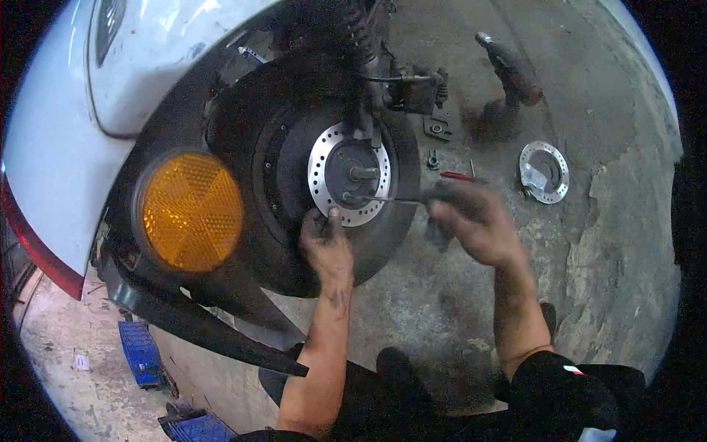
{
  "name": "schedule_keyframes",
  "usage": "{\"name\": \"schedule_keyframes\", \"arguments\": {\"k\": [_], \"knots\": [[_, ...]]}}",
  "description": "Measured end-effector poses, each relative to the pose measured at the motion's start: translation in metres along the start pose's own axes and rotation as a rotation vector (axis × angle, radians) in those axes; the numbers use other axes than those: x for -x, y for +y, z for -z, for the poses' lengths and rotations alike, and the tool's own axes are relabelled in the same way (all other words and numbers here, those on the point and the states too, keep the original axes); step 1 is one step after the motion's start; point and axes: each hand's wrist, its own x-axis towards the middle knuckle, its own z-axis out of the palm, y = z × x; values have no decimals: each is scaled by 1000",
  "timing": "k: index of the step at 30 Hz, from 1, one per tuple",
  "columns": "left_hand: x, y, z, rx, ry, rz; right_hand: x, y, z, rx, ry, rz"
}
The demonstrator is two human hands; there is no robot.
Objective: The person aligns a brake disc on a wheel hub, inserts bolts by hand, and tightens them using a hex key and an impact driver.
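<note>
A silver brake disc [318,188] with a ring of holes sits against the wheel hub, inside a black tyre [394,243]. My left hand [328,247] is at its lower edge, thumb on the disc face and fingers curled at the rim. To the right, my right hand [482,225] is blurred by motion. It grips a thin-shafted metal tool [390,200], whose tip reaches the disc's inner part below the axle [363,174]. The tool's handle end is mostly hidden or smeared by the hand.
Another drilled disc [563,173] with a clear plastic bag lies on the concrete floor at right. A brake caliper [420,94] hangs above the wheel. Small metal parts [437,129] and a red-handled tool [458,177] lie nearby. White bodywork [59,147] and an orange reflector [191,211] fill the left.
</note>
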Motion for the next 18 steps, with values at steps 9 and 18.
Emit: {"name": "schedule_keyframes", "arguments": {"k": [9, 18], "knots": [[3, 18, -6, 123, -150, 77, -15, 55, -2, 420, 292, 798], [-1, 7, 0, 68, -104, 34, -15, 29, -38, -63, 567, 153]]}}
